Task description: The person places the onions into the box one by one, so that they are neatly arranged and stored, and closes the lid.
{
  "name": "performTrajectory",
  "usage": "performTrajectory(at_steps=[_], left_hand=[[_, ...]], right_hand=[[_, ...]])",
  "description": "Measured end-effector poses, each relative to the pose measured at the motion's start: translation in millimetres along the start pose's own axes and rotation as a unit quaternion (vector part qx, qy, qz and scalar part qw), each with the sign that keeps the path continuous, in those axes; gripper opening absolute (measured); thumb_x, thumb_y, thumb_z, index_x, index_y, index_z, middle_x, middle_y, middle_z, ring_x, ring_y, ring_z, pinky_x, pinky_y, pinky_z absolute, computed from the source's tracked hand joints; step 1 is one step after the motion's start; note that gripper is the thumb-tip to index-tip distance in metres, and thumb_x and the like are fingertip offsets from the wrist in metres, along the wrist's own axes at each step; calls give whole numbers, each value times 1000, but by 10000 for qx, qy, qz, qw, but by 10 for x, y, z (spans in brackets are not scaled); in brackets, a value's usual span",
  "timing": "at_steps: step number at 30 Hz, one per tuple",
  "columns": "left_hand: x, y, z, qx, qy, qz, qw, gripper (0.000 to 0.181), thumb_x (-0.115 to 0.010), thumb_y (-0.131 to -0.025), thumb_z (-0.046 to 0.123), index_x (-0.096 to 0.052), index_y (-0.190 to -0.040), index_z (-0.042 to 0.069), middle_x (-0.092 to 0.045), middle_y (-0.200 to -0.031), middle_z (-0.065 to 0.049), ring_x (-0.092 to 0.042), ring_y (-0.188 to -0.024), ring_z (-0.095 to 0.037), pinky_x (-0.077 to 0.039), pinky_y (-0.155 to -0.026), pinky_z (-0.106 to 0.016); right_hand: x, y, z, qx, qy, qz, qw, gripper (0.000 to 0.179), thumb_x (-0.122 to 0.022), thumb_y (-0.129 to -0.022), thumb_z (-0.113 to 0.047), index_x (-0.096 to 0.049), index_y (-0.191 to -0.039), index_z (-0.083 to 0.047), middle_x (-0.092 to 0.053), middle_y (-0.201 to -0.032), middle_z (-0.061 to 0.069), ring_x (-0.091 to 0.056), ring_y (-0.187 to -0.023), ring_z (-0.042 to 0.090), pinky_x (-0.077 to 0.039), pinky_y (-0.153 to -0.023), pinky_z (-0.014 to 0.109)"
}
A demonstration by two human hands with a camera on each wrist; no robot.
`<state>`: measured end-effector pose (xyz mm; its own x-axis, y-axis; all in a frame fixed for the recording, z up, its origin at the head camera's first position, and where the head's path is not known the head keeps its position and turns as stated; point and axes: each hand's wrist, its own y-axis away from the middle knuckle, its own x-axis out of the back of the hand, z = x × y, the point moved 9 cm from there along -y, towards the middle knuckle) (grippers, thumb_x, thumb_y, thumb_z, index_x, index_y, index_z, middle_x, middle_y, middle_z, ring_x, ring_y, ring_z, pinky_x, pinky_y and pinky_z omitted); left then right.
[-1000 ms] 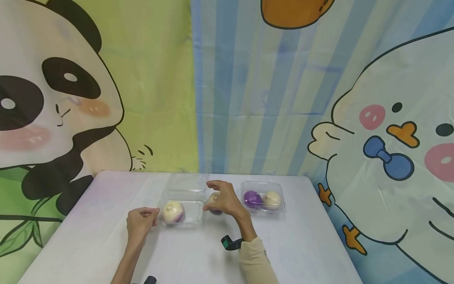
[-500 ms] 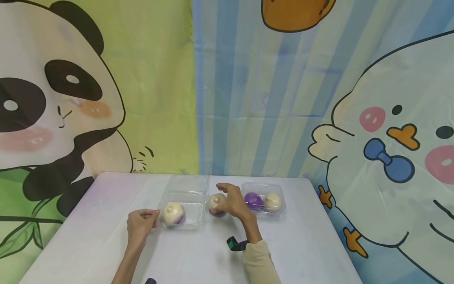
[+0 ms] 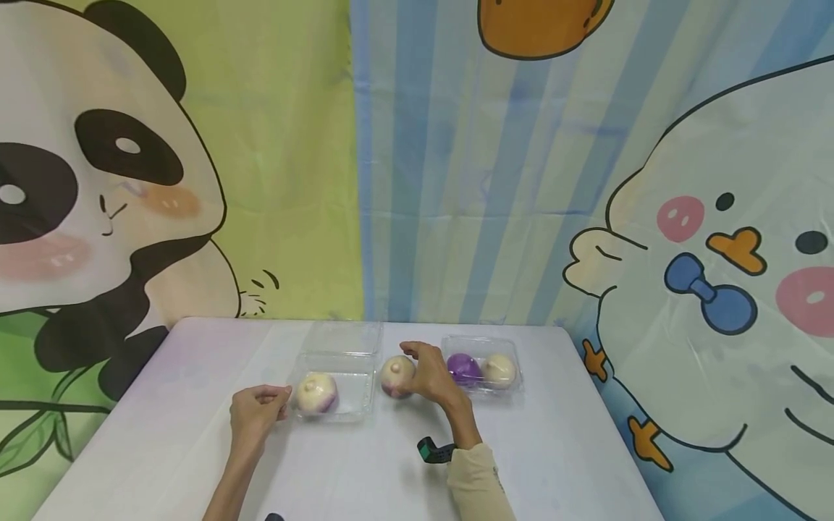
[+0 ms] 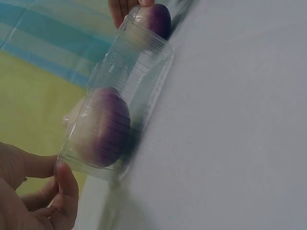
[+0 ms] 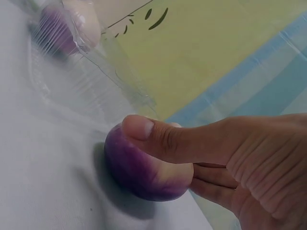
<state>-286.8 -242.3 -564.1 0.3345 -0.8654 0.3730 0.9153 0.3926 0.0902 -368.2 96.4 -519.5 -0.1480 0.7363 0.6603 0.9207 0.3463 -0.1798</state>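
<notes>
My left hand pinches the near left rim of an open clear plastic clamshell box with thumb and fingers. In that box's left half sits a purple-and-white turnip, seen through the wall in the left wrist view. Just right of the box, a second turnip rests on the table. My right hand holds this one, its thumb on the near side and the other fingers mostly hidden behind. The turnip's purple side faces down.
Farther right stands another clear box with a purple round vegetable and a pale one inside. The first box's lid lies folded back toward the cartoon-printed curtain. Everything rests on a white table.
My right hand first drew back rightward from over the second turnip, baring it, then closed in on its right side. My left hand stays at the box's rim.
</notes>
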Motion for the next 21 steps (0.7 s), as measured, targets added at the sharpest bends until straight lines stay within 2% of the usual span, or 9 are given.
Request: performTrajectory(at_steps=[5,10,21], left_hand=[[18,16,3,48,-6,-4,10000,26,-76,-101,12,-74,-108,-14,-75,-73,-8,-69,-60,-12,-62,-56,-22],[-6,35,1,38,16,-115,9999,27,-75,-103,12,-73,-110,-14,-76,-77,-11,-71,-62,-13,-63,-58,-22],[-3,6,-15,91,48,-79,9999,28,-76,-102,13,-73,-110,-14,-76,-77,-10,-70,-63,-12,-64,-59,-22]], right_hand=[[-4,-2,-14,162,179,24,9997,93,-106,-62,-9,-62,-142,10,-71,-140,28,-70,-131,46,-57,-116,55],[-15,8,44,18,121,-45,9999,95,-107,-62,-11,-62,-143,9,-71,-141,27,-68,-133,45,-55,-118,57],[-21,-3,29,90,175,-120,9997,92,-108,-60,-9,-65,-138,12,-73,-137,29,-71,-129,45,-57,-114,57]])
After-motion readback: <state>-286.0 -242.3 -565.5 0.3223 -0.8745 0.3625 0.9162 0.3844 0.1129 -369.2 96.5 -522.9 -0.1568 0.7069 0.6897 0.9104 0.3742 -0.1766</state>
